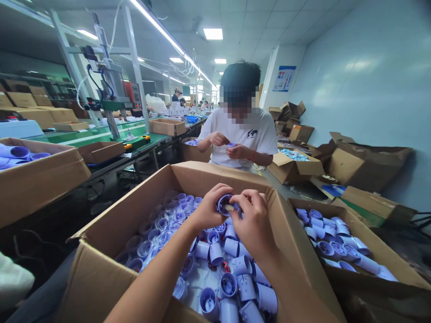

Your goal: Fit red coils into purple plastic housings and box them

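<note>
My left hand (209, 209) is closed around a small purple plastic cup (222, 202), its open mouth tipped toward me. At that mouth, the thumb and fingers of my right hand (253, 219) are bent together in a pinch. A small pale beige piece (229, 207) shows by these fingertips, too small to name. Both hands are above a large cardboard box (111, 264). Many purple cups (215, 254) lie in it, some upright and some on their sides. Clear plastic (198, 280) and small red bits (225, 267) show among them.
Across the box, a person in a white shirt (242, 134) handles another purple piece. A second box of purple cups (400, 273) stands at right, and another box (40, 179) at left. A press machine (112, 85) stands by the green conveyor (158, 138).
</note>
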`<state>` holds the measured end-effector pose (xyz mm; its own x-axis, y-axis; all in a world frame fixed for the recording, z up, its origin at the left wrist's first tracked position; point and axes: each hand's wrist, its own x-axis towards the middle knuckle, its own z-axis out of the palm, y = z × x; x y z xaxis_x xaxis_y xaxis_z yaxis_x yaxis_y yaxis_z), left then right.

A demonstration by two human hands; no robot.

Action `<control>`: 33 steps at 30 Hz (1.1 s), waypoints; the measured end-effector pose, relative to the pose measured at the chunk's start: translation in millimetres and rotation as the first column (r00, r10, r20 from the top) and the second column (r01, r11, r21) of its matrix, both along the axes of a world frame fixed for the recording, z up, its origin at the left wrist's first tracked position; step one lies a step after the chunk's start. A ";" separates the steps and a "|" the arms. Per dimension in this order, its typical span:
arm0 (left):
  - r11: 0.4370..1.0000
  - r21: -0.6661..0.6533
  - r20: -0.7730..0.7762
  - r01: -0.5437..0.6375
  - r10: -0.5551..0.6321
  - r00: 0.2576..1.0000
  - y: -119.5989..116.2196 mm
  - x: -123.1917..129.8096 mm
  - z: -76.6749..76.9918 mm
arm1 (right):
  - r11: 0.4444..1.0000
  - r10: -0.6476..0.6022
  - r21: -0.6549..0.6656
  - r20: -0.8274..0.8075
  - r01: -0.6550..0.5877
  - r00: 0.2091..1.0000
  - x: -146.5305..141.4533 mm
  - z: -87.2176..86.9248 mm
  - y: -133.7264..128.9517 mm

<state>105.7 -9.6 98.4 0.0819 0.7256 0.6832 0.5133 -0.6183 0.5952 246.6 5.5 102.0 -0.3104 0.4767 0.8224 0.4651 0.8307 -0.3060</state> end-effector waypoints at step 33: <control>0.934 0.089 0.058 -0.347 0.343 0.938 2.5 41.5 -23.2 | 0.315 -0.207 -0.561 -0.828 -0.766 0.521 -29.8 -18.7 0.4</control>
<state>147.2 -7.1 75.2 -0.1909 0.6353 0.7483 0.6815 -0.4629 0.5668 216.8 5.9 83.3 -0.2170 0.9762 -0.0062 -0.5089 -0.1185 -0.8526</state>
